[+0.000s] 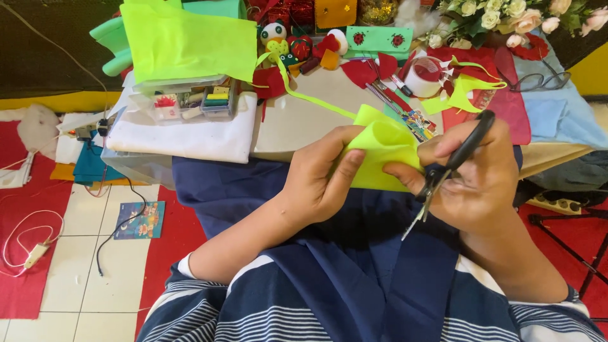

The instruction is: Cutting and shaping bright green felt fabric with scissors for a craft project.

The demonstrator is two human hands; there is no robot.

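My left hand [320, 177] and my right hand [478, 180] both pinch a folded piece of neon yellow-green felt [382, 149] over my lap. A thin strip of the same felt [304, 95] trails from it up across the table. The right hand also carries black-handled scissors [446, 168], with fingers through the loops and the blades pointing down and left, nearly closed, away from the felt.
A low table [297, 123] ahead holds a white cloth, a clear box of small craft items [196, 98], a large yellow-green felt sheet [190, 41], red and green felt scraps, small felt figures, a tape roll [423, 76] and artificial flowers [506, 16]. Cables lie on the tiled floor at left.
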